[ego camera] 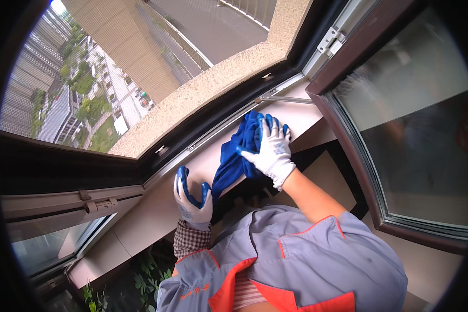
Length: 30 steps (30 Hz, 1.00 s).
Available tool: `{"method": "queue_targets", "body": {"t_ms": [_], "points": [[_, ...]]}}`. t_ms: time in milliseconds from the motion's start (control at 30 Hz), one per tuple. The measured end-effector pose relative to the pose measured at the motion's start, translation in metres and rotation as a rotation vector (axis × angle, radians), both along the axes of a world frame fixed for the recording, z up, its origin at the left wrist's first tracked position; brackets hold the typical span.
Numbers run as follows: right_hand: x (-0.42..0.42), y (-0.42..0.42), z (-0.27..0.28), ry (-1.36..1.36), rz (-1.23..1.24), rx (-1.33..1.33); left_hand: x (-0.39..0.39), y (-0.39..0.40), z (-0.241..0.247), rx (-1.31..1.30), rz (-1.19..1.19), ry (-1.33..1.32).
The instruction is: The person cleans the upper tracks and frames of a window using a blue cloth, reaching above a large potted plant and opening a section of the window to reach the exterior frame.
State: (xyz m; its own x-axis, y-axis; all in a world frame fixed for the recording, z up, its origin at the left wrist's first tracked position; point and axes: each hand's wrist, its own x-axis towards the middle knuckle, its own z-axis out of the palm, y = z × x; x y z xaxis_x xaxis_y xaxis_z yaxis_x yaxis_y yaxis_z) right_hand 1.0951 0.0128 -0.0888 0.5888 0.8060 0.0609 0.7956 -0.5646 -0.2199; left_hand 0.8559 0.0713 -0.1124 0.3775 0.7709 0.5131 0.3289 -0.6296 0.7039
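My right hand [272, 150], in a white work glove with blue-coated fingers, presses a crumpled blue cloth [240, 144] onto the pale windowsill [202, 165]. The cloth bunches under the palm and fingers, and its lower end hangs over the sill's inner edge. My left hand [193, 195], in a matching glove, is beside the cloth's lower end, its thumb and fingers apart with nothing between them. A metal stay arm [288, 99] links the window track to the opened sash just beyond my right hand.
A brown-framed glass sash [358, 156] stands swung inward at the right, with a white hinge [330, 42] above. Another sash [58, 230] is at the lower left. The window opening lies ahead, high above the ground, with a stone ledge [218, 84] outside. Leafy plants [150, 275] stand below the sill.
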Motion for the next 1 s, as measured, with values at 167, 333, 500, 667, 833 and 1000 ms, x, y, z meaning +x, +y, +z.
{"method": "queue_targets", "body": {"t_ms": [167, 333, 500, 667, 833, 1000], "points": [[0.003, -0.005, -0.006, 0.068, 0.275, 0.135, -0.038, 0.008, -0.004, -0.117, 0.258, 0.130], [0.075, -0.051, -0.021, -0.104, -0.184, 0.618, -0.048, 0.014, -0.019, -0.003, 0.429, 0.200], [0.084, -0.041, -0.024, -0.124, -0.259, 0.155, -0.041, 0.014, -0.014, 0.084, 0.444, 0.356], [0.082, -0.035, -0.021, -0.118, -0.027, 0.171, -0.040, 0.013, -0.017, 0.102, 0.469, 0.347], [0.083, -0.021, -0.012, 0.031, 0.160, 0.204, -0.043, 0.012, -0.017, 0.095, 0.529, 0.311], [0.041, 0.001, -0.023, -0.038, 0.289, 0.271, -0.046, 0.009, -0.022, 0.253, 0.624, 0.278]]}}
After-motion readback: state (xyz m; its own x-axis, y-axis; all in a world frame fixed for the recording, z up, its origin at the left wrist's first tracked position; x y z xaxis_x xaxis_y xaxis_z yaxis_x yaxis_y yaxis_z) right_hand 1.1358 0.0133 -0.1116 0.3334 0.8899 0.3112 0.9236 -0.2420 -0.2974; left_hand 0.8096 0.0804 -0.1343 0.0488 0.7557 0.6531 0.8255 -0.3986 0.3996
